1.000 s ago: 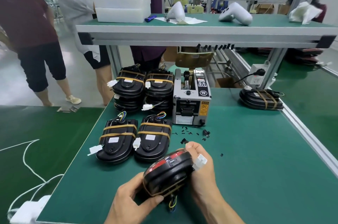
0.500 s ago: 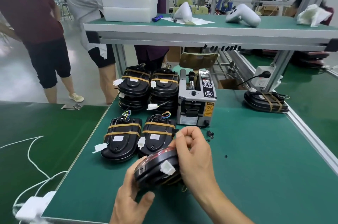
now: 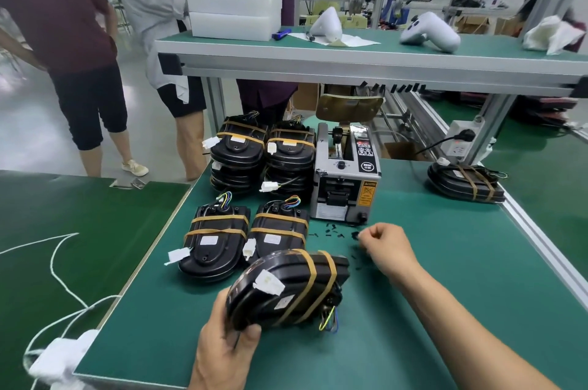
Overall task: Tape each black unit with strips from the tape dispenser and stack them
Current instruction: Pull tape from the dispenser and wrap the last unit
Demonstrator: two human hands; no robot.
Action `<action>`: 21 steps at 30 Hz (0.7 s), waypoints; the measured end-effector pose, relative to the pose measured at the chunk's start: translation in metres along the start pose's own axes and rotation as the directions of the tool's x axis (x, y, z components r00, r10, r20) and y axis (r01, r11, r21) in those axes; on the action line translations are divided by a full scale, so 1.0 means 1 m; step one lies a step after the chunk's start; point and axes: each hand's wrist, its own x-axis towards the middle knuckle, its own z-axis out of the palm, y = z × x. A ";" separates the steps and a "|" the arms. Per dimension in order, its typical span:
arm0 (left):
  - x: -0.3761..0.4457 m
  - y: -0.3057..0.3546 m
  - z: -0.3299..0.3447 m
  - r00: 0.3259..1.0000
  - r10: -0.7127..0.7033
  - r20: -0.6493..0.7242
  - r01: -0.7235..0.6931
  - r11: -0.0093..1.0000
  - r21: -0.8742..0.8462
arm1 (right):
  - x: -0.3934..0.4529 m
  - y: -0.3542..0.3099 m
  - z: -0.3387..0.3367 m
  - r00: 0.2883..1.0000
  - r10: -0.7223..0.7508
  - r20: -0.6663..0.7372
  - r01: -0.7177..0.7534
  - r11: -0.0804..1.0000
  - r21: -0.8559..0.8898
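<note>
Left hand (image 3: 227, 346) grips black unit (image 3: 286, 289) – two tan tape bands, white connector (tilted) – right hand (image 3: 383, 248) curled, holding nothing.

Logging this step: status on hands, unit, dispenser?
Left hand grips taped unit, tilted above the table. Right hand curled, holds nothing, near dispenser. Black scraps before dispenser.

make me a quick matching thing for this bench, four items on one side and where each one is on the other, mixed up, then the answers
Things:
1. tape dispenser
2. black unit with two tape bands
3. white controller
4. right hand

Places:
A. on the raised shelf at the back
B. gripped by the left hand
C. just in front of the dispenser, over small black scraps
D. right of the stacked units

Pairs: 1-D, 2-B, 3-A, 4-C
</note>
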 end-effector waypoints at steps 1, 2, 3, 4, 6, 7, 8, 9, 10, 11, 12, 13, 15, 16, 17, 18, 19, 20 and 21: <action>-0.001 0.004 0.001 1.000 0.012 -0.009 -0.012 1.000 0.014 | 0.006 0.005 0.001 1.000 0.011 -0.008 -0.012 0.998 -0.055; -0.002 0.009 0.003 1.000 0.018 -0.019 -0.018 1.000 0.010 | 0.011 0.008 0.003 1.000 0.008 -0.016 -0.010 0.994 -0.108; -0.002 0.012 0.004 0.999 0.023 -0.035 -0.023 1.000 0.000 | 0.014 0.010 0.004 1.000 -0.001 -0.023 -0.002 0.986 -0.167; -0.002 0.015 0.005 0.998 0.031 -0.054 -0.031 0.999 -0.009 | 0.017 0.010 0.005 0.999 -0.013 -0.034 0.005 0.974 -0.224; -0.001 0.019 0.006 0.995 0.048 -0.084 -0.051 0.998 -0.032 | 0.020 0.010 0.006 0.996 -0.014 -0.091 -0.013 0.957 -0.291; -0.001 0.021 0.007 0.994 0.055 -0.089 -0.059 0.998 -0.036 | 0.019 0.010 0.006 0.992 0.003 -0.128 -0.041 0.953 -0.300; -0.001 0.023 0.007 0.994 0.066 -0.092 -0.069 0.997 -0.030 | 0.019 0.010 0.005 0.987 0.023 -0.156 -0.069 0.952 -0.299; -0.002 0.025 0.007 0.993 0.076 -0.094 -0.078 0.997 -0.021 | 0.018 0.010 0.004 0.985 0.040 -0.170 -0.090 0.952 -0.292; -0.002 0.027 0.007 0.992 0.082 -0.096 -0.084 0.996 -0.016 | 0.016 0.010 0.004 0.983 0.056 -0.173 -0.103 0.955 -0.279; -0.002 0.029 0.007 0.992 0.084 -0.097 -0.086 0.996 -0.014 | 0.015 0.011 0.003 0.983 0.065 -0.170 -0.109 0.959 -0.263; -0.002 0.030 0.008 0.991 0.086 -0.099 -0.087 0.996 -0.009 | 0.013 0.011 0.002 0.984 0.069 -0.164 -0.109 0.963 -0.248; -0.002 0.031 0.007 0.991 0.084 -0.099 -0.085 0.996 -0.006 | 0.011 0.010 0.001 0.985 0.060 -0.162 -0.097 0.967 -0.234; -0.002 0.031 0.006 0.993 0.070 -0.096 -0.071 0.997 -0.013 | 0.005 0.007 -0.001 0.986 0.007 -0.164 -0.038 0.982 -0.185; -0.002 0.031 0.006 0.994 0.064 -0.092 -0.065 0.998 -0.016 | 0.000 0.004 -0.003 0.986 -0.040 -0.163 0.016 0.989 -0.148; -0.001 0.032 0.006 0.994 0.063 -0.088 -0.064 0.998 -0.015 | -0.008 -0.003 -0.004 0.982 -0.099 -0.161 0.082 0.991 -0.109; -0.001 0.032 0.007 0.994 0.065 -0.086 -0.066 0.998 -0.011 | -0.018 -0.011 -0.006 0.974 -0.159 -0.162 0.149 0.986 -0.075; -0.001 0.032 0.007 0.994 0.066 -0.088 -0.066 0.998 -0.007 | -0.029 -0.021 -0.007 0.964 -0.213 -0.157 0.209 0.977 -0.043; -0.001 0.032 0.007 0.994 0.062 -0.090 -0.063 0.998 -0.005 | -0.043 -0.033 -0.009 0.958 -0.254 -0.130 0.256 0.967 -0.002; -0.001 0.033 0.008 0.994 0.055 -0.090 -0.056 0.998 -0.005 | -0.056 -0.045 -0.011 0.958 -0.279 -0.069 0.283 0.957 0.062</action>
